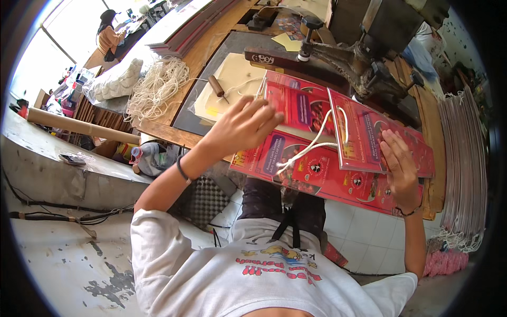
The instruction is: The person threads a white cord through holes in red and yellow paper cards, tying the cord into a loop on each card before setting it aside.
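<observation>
White shirt (274,288) near | right hand (402,171) fingers flat on red bag (359,150) | left hand (245,127) half-curled, grip unclear | awl (215,85) on cream sheets (237,66), far left

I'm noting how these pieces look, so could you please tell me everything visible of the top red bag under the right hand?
The top red bag looks like glossy printed paper, with a purple panel and yellow marks. A white cord loop shows by its left edge; its fastening is unclear. It lies flat, at a slant, over other red bags, and the right hand rests on it, fingers extended.
</observation>
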Action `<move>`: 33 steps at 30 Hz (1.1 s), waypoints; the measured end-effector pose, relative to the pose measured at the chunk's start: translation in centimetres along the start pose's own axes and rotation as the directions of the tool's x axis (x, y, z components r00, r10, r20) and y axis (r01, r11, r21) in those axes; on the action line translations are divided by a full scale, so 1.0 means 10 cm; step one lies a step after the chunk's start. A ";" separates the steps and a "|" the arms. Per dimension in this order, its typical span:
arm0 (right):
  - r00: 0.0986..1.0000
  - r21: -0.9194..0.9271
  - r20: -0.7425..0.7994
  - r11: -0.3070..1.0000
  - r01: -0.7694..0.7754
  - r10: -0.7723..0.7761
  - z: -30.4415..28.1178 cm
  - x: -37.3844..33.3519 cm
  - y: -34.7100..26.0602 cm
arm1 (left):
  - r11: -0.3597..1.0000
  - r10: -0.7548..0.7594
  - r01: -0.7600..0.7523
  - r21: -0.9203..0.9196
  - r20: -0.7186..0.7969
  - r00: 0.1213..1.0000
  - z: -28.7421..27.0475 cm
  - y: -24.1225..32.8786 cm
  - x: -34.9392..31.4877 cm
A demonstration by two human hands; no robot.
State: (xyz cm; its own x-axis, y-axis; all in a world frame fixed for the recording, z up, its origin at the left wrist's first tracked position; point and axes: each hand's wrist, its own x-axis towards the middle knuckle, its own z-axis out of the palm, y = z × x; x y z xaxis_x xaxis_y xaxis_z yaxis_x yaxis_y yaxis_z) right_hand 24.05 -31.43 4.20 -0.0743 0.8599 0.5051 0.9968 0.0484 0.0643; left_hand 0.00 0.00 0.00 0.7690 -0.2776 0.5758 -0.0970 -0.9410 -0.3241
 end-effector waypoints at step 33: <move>0.891 0.344 0.339 0.921 0.182 -0.302 1.12 1.13 -0.99 | 0.628 -0.764 0.731 -0.267 -0.035 0.644 -0.50 0.17 -1.01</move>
State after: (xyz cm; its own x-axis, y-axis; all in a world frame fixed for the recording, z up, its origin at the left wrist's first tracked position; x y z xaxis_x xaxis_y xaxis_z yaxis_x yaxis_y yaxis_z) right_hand 13.74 -16.52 -0.38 -0.3567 0.9238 0.1394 0.9155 0.3753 -0.1447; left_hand -11.15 0.24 -2.61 0.5475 0.5333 0.6448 0.3323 -0.8458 0.4174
